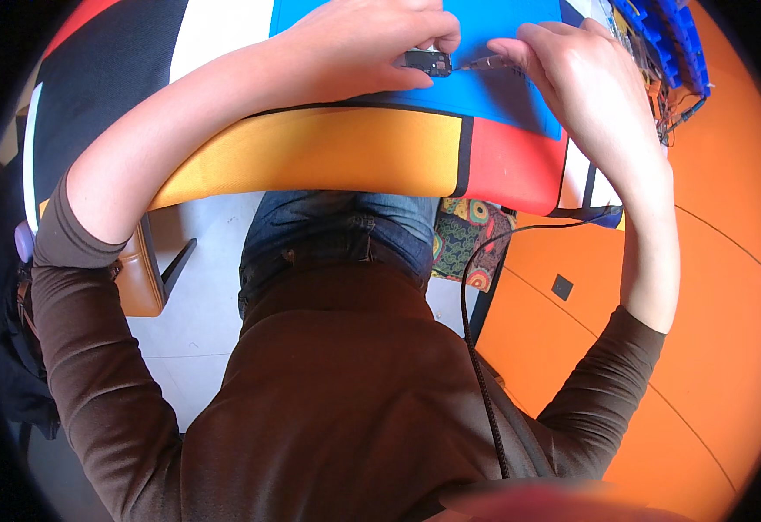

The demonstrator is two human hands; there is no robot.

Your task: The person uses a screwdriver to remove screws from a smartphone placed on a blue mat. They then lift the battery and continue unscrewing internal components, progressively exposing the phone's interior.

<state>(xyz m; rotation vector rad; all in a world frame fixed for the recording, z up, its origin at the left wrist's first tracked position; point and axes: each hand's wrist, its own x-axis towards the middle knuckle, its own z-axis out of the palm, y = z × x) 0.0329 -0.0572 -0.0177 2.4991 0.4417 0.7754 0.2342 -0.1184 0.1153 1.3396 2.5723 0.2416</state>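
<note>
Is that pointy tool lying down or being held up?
Held: the right hand pinches the thin tool, its tip pointing toward the small black part.

A blue mat lies on the colour-blocked tablecloth.

left hand: curling its fingers, thumb stretching out rightward
right hand: pinching, thumb pointing left
arms: kinda bowing outward

The floor is pale. A brown chair with a dark leg sits on the left. On the right, a big orange surface has a small dark square.
</note>
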